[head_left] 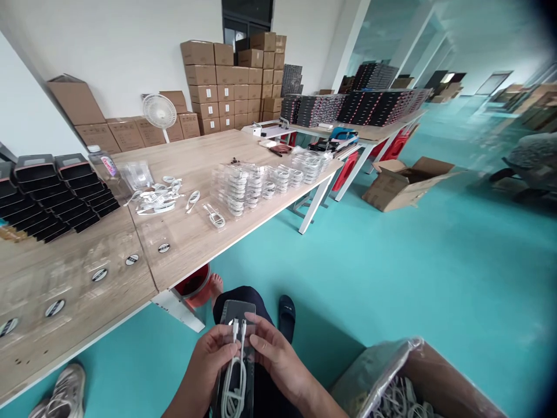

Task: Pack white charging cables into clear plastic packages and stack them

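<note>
Plugs (235, 328) should stay level and unbent, with left hand (216, 349) pinching cable (235, 396) just below them; whether right hand (275, 351), close beside, also pinches, I cannot tell.

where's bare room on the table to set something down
Pale wooden tabletop is bare between the round white fan and the stacked clear plastic cable packs. It's crowded at left with stacked black boxes and clear plastic packaging.

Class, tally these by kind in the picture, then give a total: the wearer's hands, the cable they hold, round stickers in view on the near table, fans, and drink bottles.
Hands: 2
Cable: 1
Stickers: 5
Fan: 1
Bottle: 1
Total: 10
</note>
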`<state>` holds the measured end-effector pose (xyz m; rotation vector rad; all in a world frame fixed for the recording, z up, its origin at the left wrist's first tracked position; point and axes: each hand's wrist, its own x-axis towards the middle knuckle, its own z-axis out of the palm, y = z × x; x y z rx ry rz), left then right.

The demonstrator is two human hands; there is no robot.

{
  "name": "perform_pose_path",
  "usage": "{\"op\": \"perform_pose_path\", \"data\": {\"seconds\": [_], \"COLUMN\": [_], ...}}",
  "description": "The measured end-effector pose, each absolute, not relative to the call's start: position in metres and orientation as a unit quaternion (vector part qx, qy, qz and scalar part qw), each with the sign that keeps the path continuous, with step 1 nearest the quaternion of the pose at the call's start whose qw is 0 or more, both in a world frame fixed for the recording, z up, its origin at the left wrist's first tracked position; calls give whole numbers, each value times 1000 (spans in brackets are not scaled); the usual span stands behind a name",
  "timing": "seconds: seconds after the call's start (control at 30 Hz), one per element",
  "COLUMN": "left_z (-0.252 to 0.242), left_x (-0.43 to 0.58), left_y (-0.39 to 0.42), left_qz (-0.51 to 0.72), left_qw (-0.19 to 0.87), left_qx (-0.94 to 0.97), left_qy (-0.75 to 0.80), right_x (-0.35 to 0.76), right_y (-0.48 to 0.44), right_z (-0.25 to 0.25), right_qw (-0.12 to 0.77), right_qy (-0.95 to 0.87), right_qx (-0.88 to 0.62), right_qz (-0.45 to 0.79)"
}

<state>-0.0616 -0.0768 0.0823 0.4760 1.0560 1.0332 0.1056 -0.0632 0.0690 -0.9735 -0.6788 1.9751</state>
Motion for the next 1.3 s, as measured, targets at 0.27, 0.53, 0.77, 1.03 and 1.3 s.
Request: {"op": "perform_pose_path", "data": {"seconds": [0.27, 0.53, 0.77, 1.03, 1.3], "left_z": [82, 87, 89, 87, 92], "left_x": [-59, -55, -55, -56, -57], "left_y": [-80, -82, -83, -82, -77], "left_qz": [478, 503, 515, 509, 465], "left_qw": [728, 715, 691, 690, 730], "left_qx": [216, 182, 149, 154, 162], "left_qy": [441, 451, 485, 491, 473], "right_x": [94, 83, 84, 86, 87], "right_y": [-63, -61, -63, -60, -62], "right_z": [75, 83, 78, 83, 63], "right_qw": [445, 459, 461, 425, 390], "right_qy": [-266, -300, -277, -382, -398], "right_qx": [-392, -441, -455, -368, -435], "right_qz": [760, 710, 710, 734, 707]}}
